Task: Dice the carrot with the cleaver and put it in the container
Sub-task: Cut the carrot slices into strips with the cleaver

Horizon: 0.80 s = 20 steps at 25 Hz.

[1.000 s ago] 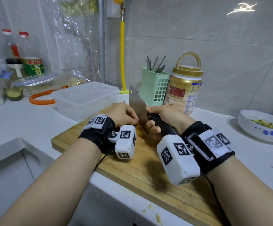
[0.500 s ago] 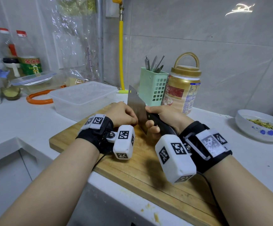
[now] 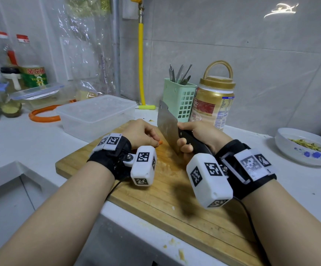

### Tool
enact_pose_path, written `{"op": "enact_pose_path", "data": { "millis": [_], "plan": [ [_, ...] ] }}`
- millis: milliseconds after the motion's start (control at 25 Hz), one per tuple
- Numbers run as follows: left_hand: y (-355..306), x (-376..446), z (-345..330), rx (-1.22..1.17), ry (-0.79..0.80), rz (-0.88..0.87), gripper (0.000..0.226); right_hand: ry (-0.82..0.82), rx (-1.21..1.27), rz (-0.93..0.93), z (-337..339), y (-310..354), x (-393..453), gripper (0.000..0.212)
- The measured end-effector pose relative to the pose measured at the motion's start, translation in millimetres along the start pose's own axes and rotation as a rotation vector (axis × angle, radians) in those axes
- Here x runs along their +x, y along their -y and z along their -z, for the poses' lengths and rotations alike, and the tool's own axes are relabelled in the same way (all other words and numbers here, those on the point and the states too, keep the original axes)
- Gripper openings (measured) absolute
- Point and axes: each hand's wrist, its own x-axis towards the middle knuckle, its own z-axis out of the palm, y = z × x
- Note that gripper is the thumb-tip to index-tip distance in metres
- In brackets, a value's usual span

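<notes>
The right hand (image 3: 200,135) has its fingers curled around the black handle of the cleaver (image 3: 168,124) and holds it firmly. The blade stands upright on its edge over the wooden cutting board (image 3: 175,192), with the tip pointing toward 12 o'clock.

The left hand (image 3: 140,133) lies on the board at about 9 o'clock from the blade, very near to it. Its fingers are bent down and tucked under, pressing on the carrot (image 3: 160,142). Only a small orange end of the carrot shows, just beside the blade, between the fingertips and the steel; the rest is hidden under the hand. I cannot tell if the blade touches the carrot.

The clear plastic container (image 3: 96,116) stands on the white counter (image 3: 21,139) at about 10 o'clock from the left hand, touching or almost touching the far left corner of the board. I cannot tell if anything is inside.

Both wrists carry black straps with white blocks printed with black square patterns.

At 12 o'clock from the cleaver, against the tiled wall, is a green basket (image 3: 178,98) with metal utensils, and just beside it at 3 o'clock a jar with a gold lid (image 3: 213,104). At 3 o'clock from the right hand, well apart, a white bowl (image 3: 305,148) holds some chopped greenish food. Bottles (image 3: 33,73) stand far off at 10 o'clock.
</notes>
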Motion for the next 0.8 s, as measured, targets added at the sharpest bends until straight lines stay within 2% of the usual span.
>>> {"op": "enact_pose_path", "data": {
  "millis": [240, 400, 800],
  "plan": [
    [-1.0, -1.5, -0.7, 0.004, -0.018, -0.003, 0.003, 0.048, 0.034, 0.000, -4.9, 3.0, -3.6, 0.023],
    [1.1, 0.6, 0.2, -0.009, 0.005, -0.028, 0.016, 0.057, 0.021, 0.006, -10.3, 3.4, -5.5, 0.021],
    [2.3, 0.0, 1.5, 0.021, 0.008, -0.034, 0.020, 0.058, 0.014, 0.016, -12.2, 2.0, -4.6, 0.020]
  ]
}}
